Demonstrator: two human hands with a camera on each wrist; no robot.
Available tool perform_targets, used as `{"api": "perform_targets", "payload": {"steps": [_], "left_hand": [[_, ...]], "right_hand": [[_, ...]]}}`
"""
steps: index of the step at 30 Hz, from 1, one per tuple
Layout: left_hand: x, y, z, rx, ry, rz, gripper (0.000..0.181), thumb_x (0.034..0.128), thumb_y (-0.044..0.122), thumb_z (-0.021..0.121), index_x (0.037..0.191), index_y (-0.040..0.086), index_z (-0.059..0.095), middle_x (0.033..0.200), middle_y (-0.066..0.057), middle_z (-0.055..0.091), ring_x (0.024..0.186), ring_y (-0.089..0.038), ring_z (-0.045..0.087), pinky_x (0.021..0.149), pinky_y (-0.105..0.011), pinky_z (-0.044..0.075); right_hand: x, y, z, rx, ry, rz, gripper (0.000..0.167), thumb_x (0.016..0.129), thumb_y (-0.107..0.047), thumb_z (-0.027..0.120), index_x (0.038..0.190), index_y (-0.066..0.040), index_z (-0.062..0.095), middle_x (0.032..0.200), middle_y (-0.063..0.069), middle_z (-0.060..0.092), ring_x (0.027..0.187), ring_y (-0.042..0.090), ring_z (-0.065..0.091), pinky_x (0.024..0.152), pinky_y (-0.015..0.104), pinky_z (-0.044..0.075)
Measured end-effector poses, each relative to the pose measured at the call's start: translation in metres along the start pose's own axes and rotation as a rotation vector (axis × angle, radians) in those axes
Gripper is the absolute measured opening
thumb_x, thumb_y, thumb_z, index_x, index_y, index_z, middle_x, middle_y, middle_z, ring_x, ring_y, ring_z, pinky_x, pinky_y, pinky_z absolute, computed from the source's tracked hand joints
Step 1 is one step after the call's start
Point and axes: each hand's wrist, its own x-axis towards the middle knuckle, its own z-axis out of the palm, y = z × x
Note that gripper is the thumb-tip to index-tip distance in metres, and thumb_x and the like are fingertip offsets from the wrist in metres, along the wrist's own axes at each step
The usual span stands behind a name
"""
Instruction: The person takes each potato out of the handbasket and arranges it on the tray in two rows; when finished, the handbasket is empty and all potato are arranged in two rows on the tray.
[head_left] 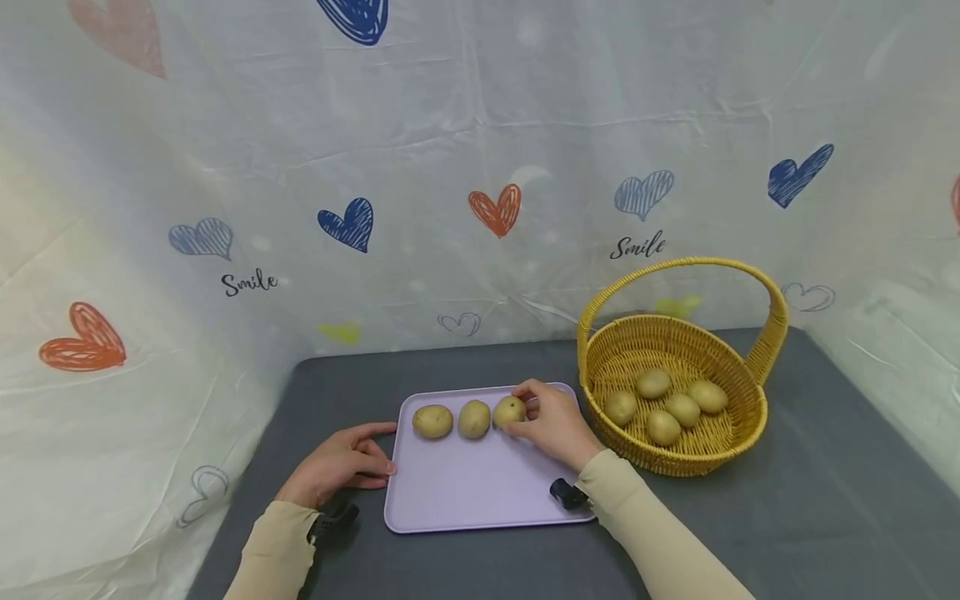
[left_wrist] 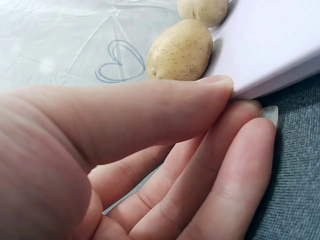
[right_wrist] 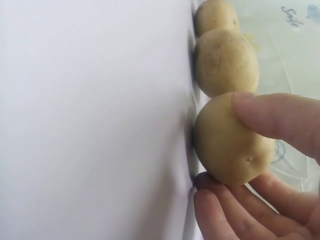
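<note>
Potatoes (head_left: 473, 419) lined up on tray (head_left: 480, 492)
Right fingers (right_wrist: 280, 115) pinch the rightmost potato (head_left: 507, 412); left fingers (left_wrist: 150, 110), loosely parted, touch the tray's edge.

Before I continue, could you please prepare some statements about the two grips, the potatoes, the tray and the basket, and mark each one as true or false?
1. The right grip holds a potato. True.
2. The left grip holds a potato too. False: it is at the left edge of the tray.
3. Three potatoes line the tray's far side, counting the held one. True.
4. The basket stands left of the tray. False: it stands to the right.
5. Five potatoes lie in the basket. True.
6. The basket has no handle. False: a tall handle arches over it.
</note>
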Motion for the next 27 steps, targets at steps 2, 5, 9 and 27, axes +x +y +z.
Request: {"api": "perform_targets", "payload": {"steps": [2,5,9,27], "left_hand": [[0.0002,0.0000,0.0000,0.003,-0.004,0.002,0.086,0.0891,0.015,0.089,0.162,0.004,0.044,0.098,-0.010,0.073,0.088,-0.021,0.076,0.082,-0.038,0.069],[0.0004,0.0004,0.0003,0.006,-0.008,0.002,0.086,0.0898,0.015,0.088,0.163,0.004,0.044,0.098,-0.010,0.073,0.088,-0.020,0.076,0.082,-0.038,0.069],[-0.0004,0.0008,0.0010,0.005,-0.008,0.005,0.087,0.0898,0.015,0.088,0.163,0.003,0.043,0.097,-0.009,0.073,0.088,-0.021,0.076,0.082,-0.039,0.069],[-0.0001,-0.0019,0.0001,0.002,0.016,-0.002,0.087,0.0870,0.015,0.091,0.161,0.005,0.047,0.097,-0.011,0.073,0.087,-0.021,0.076,0.081,-0.039,0.069]], "right_hand": [[0.0000,0.0006,-0.0008,0.011,0.000,0.012,0.047,0.081,-0.019,0.095,0.122,-0.011,0.073,0.113,0.007,0.077,0.103,0.020,0.074,0.090,0.040,0.063],[0.0005,0.0018,-0.0019,0.018,-0.006,0.022,0.047,0.081,-0.018,0.095,0.122,-0.011,0.073,0.113,0.007,0.077,0.104,0.020,0.074,0.091,0.040,0.063],[0.0016,0.0025,-0.0028,0.012,-0.019,0.016,0.049,0.081,-0.017,0.096,0.124,-0.009,0.073,0.112,0.007,0.077,0.103,0.019,0.074,0.091,0.040,0.063],[0.0014,0.0024,-0.0059,0.017,-0.049,-0.026,0.058,0.081,-0.012,0.094,0.133,-0.001,0.070,0.123,0.011,0.076,0.109,0.023,0.075,0.098,0.044,0.062]]}}
